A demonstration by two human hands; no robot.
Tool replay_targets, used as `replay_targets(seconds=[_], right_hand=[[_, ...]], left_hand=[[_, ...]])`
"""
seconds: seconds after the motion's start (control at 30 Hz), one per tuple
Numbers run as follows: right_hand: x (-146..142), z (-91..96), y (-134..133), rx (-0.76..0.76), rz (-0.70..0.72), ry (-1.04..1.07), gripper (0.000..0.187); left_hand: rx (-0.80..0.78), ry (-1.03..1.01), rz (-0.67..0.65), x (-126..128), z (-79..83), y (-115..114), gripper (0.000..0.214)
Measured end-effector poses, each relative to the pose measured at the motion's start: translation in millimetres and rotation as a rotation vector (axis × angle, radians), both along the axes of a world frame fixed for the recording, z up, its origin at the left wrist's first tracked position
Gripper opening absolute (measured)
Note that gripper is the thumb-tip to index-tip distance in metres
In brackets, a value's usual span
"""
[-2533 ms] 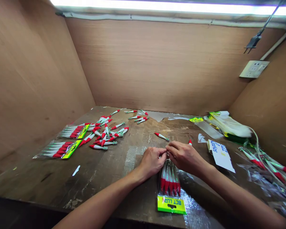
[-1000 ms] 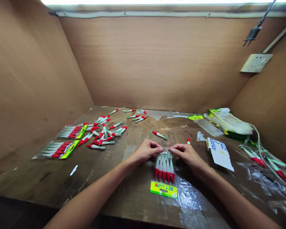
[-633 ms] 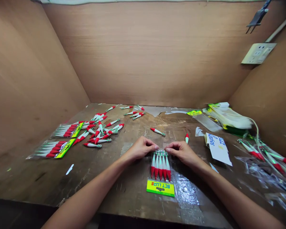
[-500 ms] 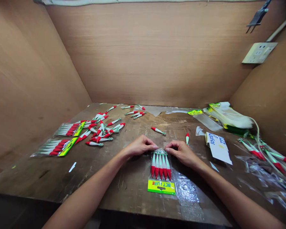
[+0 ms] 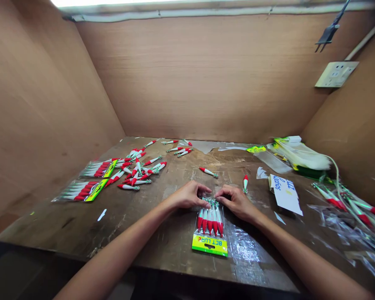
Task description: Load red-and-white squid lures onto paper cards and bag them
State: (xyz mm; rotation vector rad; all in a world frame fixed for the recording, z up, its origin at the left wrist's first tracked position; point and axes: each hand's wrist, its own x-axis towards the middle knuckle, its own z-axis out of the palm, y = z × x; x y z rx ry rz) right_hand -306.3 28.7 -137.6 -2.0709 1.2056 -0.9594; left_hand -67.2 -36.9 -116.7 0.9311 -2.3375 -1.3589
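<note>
A clear packet (image 5: 210, 227) with several red-and-white lures and a yellow-green card lies flat on the wooden bench (image 5: 162, 233) in front of me. My left hand (image 5: 190, 194) pinches the packet's far edge at the left corner. My right hand (image 5: 234, 201) pinches the same edge at the right corner. The fingertips of both hands nearly meet over the packet's open end. Two single lures lie just beyond my hands, one (image 5: 208, 171) pointing left and one (image 5: 245, 183) upright by my right hand.
A heap of loose lures (image 5: 137, 168) and two filled packets (image 5: 89, 181) lie at the left. Empty bags (image 5: 295, 156), a white label (image 5: 285, 192) and more bagged lures (image 5: 350, 204) crowd the right. Plywood walls enclose three sides; a wall socket (image 5: 336, 74) hangs at the right.
The packet has slid away from me, so its card shows in full. My hands have drawn back to its far edge, first to the corners and now closer together again.
</note>
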Motion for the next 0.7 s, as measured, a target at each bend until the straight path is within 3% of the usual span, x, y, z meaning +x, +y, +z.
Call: replay_targets(seconds=[0.13, 0.27, 0.5, 0.7], right_hand=[[-2, -0.1, 4, -0.049, 0.026, 0.038, 0.019], [-1, 0.9, 8, -0.102, 0.087, 0.053, 0.027], [-3, -7.1, 8, -0.242, 0.111, 0.046, 0.024], [-4, 1.3, 13, -0.287, 0.133, 0.156, 0.023]], left_hand=[[-0.126, 0.05, -0.003, 2, -3.0, 11, 0.046], [-0.298, 0.118, -0.011, 8, -5.0, 23, 0.034], [-0.558, 0.141, -0.077, 13, -13.9, 36, 0.042], [-0.742, 0.034, -0.09, 15, -18.8, 41, 0.032]])
